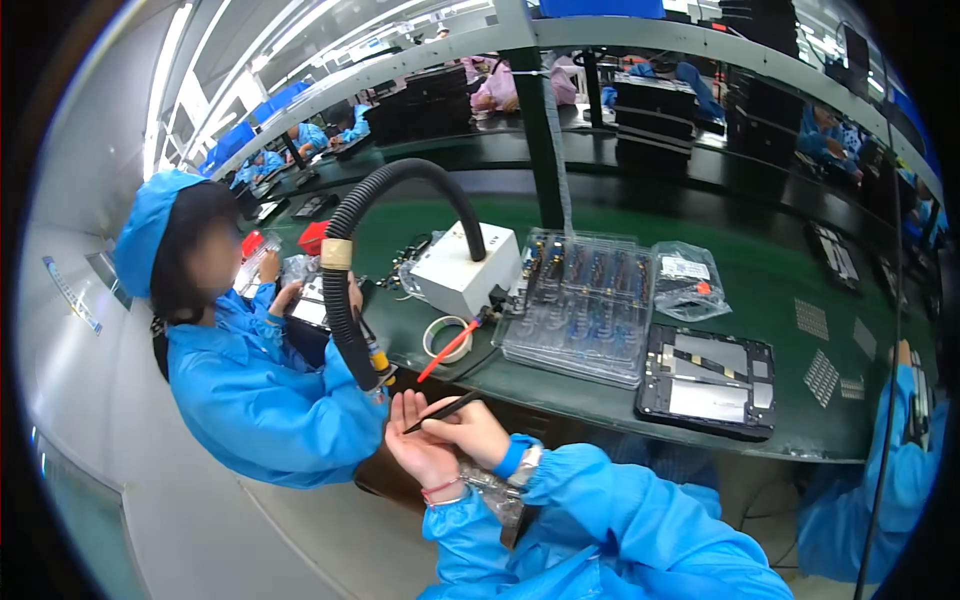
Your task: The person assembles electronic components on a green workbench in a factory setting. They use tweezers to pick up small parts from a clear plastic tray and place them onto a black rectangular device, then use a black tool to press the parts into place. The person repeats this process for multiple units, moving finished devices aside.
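Blue sleeves (640,495) come nearest the camera; from them the right hand (478,432) pinches a slim black tool (456,405) between thumb and fingers, while the left hand (422,458) is palm up, released, fingers extended; whether any small piece rests on that palm is too fine to tell. For good control the pinch should probably be light and near the tip, with the left palm kept steady; a slanting point seems kinder to the skin than an upright one. The tool sits within the right grip, its tip pointing leftward over the left palm, touching or just above, I cannot tell which; beyond the fingers are the hose (343,232) and a red stick (445,354); farther out, on the bench (772,308), stand a white box (462,268), clear trays (580,350) and an opened tablet (705,402).
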{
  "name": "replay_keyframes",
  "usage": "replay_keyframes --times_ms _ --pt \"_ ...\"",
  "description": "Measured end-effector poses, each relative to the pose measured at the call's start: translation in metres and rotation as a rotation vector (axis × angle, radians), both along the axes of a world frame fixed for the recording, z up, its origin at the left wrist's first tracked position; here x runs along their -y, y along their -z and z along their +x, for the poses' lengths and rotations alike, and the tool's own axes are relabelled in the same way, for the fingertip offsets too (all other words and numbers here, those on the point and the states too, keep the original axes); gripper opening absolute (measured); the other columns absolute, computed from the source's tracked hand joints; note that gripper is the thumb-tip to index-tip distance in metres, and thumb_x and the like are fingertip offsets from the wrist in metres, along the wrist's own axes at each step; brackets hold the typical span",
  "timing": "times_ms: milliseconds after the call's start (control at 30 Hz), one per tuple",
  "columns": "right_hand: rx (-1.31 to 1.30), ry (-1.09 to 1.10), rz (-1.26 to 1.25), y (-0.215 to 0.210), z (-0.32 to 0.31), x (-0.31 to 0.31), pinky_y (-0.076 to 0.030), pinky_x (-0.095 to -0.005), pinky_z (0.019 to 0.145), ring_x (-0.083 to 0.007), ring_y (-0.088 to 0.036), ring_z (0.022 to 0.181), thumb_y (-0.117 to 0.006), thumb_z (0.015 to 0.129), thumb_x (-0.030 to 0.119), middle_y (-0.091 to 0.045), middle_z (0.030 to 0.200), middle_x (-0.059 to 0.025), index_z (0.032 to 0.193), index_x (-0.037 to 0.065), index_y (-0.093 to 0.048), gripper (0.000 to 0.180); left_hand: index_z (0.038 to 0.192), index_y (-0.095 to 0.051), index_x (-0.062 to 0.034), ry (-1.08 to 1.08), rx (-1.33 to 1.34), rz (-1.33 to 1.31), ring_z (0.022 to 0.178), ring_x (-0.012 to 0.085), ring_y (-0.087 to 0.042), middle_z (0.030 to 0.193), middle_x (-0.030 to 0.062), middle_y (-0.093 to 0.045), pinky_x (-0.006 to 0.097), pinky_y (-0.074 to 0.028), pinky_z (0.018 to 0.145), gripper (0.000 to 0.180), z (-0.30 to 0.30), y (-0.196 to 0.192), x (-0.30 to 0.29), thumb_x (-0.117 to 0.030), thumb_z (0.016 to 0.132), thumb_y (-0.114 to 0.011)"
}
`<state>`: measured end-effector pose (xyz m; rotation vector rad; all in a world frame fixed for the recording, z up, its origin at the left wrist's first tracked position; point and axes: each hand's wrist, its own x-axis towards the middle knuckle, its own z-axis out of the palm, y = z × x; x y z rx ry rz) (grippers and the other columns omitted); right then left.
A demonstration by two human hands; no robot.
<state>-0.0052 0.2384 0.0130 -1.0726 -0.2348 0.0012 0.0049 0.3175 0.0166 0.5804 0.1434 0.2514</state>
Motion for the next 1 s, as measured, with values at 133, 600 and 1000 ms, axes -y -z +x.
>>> replay_keyframes --times_ms 133,600,1000 --pt "-0.091 -0.111 0.032 0.014 0.02 -0.051 -0.049 -0.0239 0.065 -0.0093 -0.059 0.073 -0.063 0.079 0.007 -0.062 0.081 -0.0049 0.095 -0.002 -0.06 0.018 0.123 -0.044 -0.003 -0.156 -0.052 0.006 0.11 0.0214 -0.048 0.118 0.0093 -0.051 0.037 -0.04 0.095 0.046 0.012 0.015 -0.042 -0.03 0.091 -0.025" --pt "-0.239 -0.073 0.027 0.01 0.03 -0.049 -0.05 -0.0238 0.067 -0.01 -0.059 0.074 -0.063 0.08 0.006 -0.062 0.085 -0.0059 0.098 -0.003 -0.059 0.02 0.113 -0.05 -0.0026 -0.171 -0.132 -0.034 0.1 0.0191 -0.053 0.104 0.0071 -0.055 0.035 -0.045 0.089 0.036 0.03 0.022 -0.038 -0.027 0.089 -0.037" --pt "-0.222 -0.097 -0.004 0.005 0.041 -0.054 -0.049 -0.0283 0.071 -0.0138 -0.06 0.079 -0.064 0.076 0.003 -0.064 0.085 -0.0079 0.091 -0.001 -0.063 0.016 0.1 -0.054 -0.003 -0.202 -0.132 -0.033 0.097 0.0213 -0.055 0.099 0.0088 -0.06 0.035 -0.045 0.088 0.034 0.036 0.011 -0.044 -0.026 0.088 -0.031"
